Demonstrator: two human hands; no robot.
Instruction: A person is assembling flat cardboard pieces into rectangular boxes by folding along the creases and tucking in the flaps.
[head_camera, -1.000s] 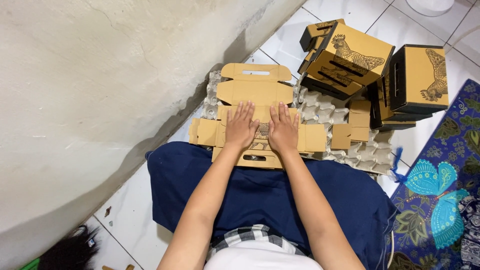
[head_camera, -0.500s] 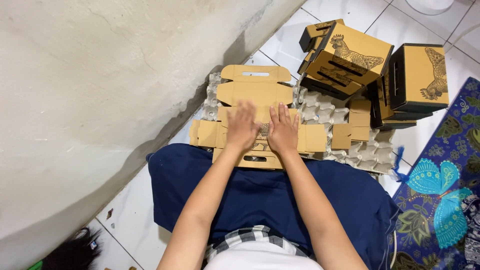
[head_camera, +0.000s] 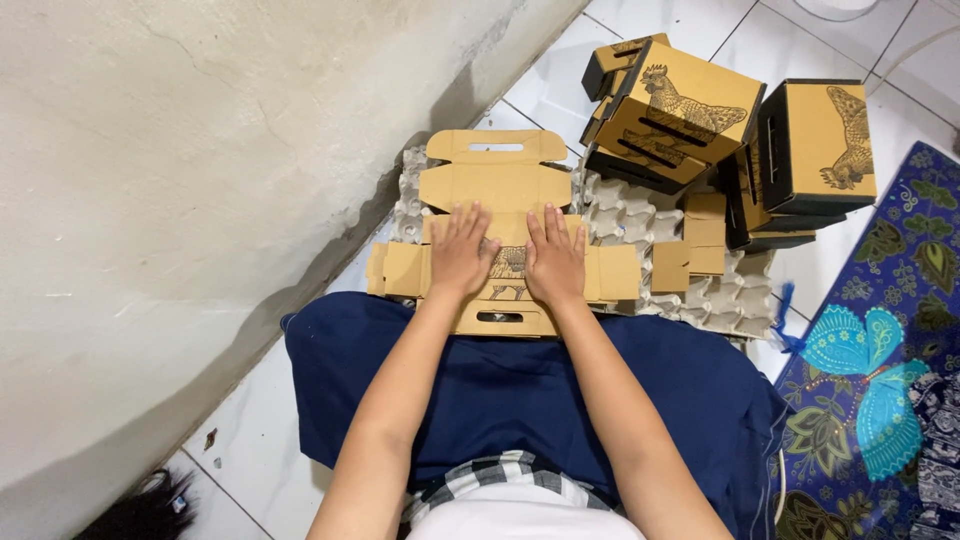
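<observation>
The left hand (head_camera: 462, 252) and the right hand (head_camera: 553, 258) both lie flat, palms down and fingers spread, side by side on an unfolded brown cardboard box blank (head_camera: 497, 185) printed with a black rooster drawing; neither hand grips anything, they only press on the sheet. The blank rests across the person's lap, covered in dark blue cloth (head_camera: 520, 385), and stretches forward over a stack of grey moulded pulp egg trays (head_camera: 640, 220) lying on the white tiled floor (head_camera: 560, 85). Its side flaps stick out left and right of the hands, and a slotted handle flap points away toward the wall. A second small piece of brown cardboard (head_camera: 690, 245) lies on the trays just right of the blank. Beyond the trays stands a pile of assembled brown cardboard boxes with rooster prints (head_camera: 690, 105), some tilted, leaning on each other. A blue patterned mat with a turquoise butterfly (head_camera: 870, 390) lies to the right on the floor.
</observation>
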